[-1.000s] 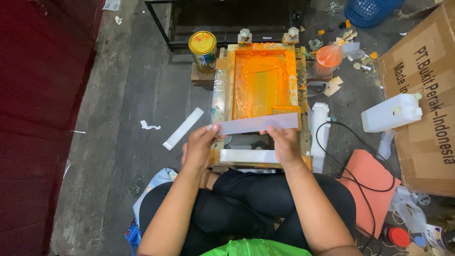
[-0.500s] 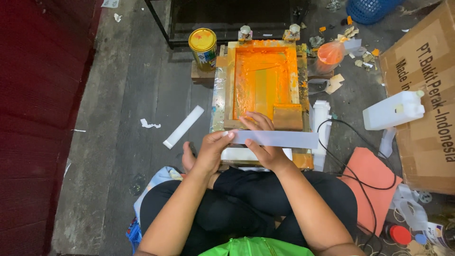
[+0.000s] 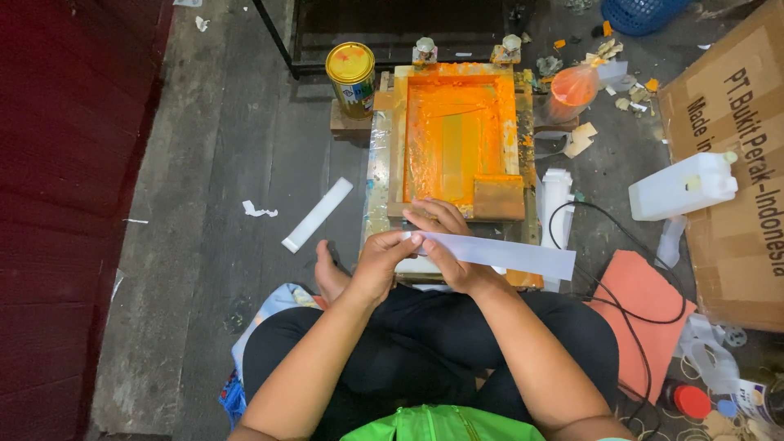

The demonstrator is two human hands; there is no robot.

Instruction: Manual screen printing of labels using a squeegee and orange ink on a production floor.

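Both my hands hold a long white paper strip (image 3: pixel 514 255) just in front of a wooden printing screen frame (image 3: pixel 459 139) covered in orange ink. My left hand (image 3: pixel 382 260) pinches the strip's left end. My right hand (image 3: pixel 445 237) grips the same end from behind, and the strip sticks out to the right over my lap. A brown squeegee block (image 3: pixel 498 198) lies on the frame's near right corner. I sit cross-legged on the floor, one bare foot (image 3: pixel 328 273) showing by my left wrist.
A yellow-lidded tin (image 3: pixel 353 75) stands left of the frame. Another white strip (image 3: pixel 317 214) lies on the floor. To the right are a white jerrycan (image 3: pixel 683 186), a cardboard box (image 3: pixel 735 163), an orange cloth (image 3: pixel 645 306), a black cable (image 3: pixel 604 245) and a bag of orange ink (image 3: pixel 570 91).
The strip was held flat across the frame's near edge with a hand at each end. Both hands have come together at its left end and lifted it toward my lap.
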